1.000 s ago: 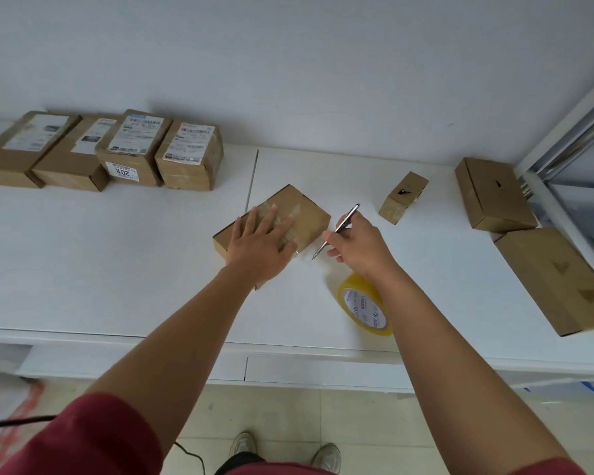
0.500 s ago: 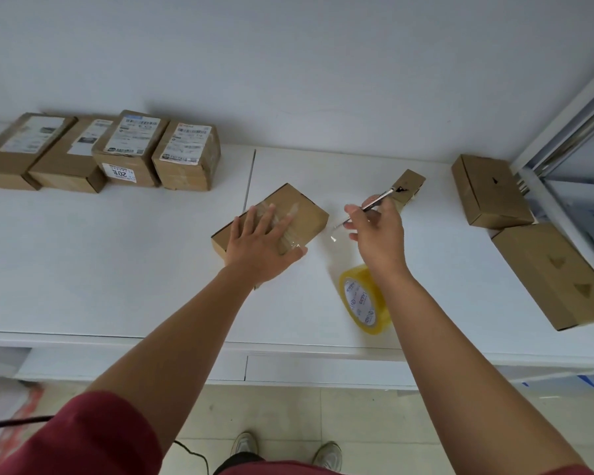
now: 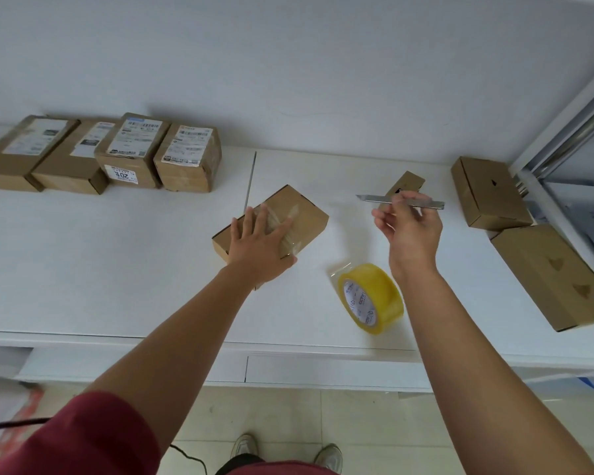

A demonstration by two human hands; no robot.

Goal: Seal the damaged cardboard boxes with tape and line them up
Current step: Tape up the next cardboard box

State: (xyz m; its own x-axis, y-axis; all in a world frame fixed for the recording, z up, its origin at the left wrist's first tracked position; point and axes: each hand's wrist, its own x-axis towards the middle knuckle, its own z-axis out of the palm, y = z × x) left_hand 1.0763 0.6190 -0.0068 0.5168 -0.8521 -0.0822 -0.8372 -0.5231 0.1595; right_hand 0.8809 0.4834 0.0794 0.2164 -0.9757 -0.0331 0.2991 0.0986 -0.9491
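Observation:
A brown cardboard box (image 3: pixel 302 210) with clear tape across its top lies in the middle of the white table (image 3: pixel 117 269). My left hand (image 3: pixel 259 246) rests flat on its near end, fingers straight. My right hand (image 3: pixel 408 231) is raised to the right of the box and pinches a slim metal utility knife (image 3: pixel 374 199), which lies level with its blade pointing left. A roll of yellow tape (image 3: pixel 374 296) stands on edge below that hand, a loose end sticking up.
Several labelled boxes (image 3: pixel 186 156) stand in a row at the back left. A small box (image 3: pixel 407 181) lies behind the knife. Two bigger boxes (image 3: pixel 491 193) (image 3: pixel 549 275) lie at the right by a metal shelf frame (image 3: pixel 563 132).
My right hand has lifted and moved right, away from the box, turning the knife from slanted to level. The tape roll is now uncovered. My left hand stays on the box.

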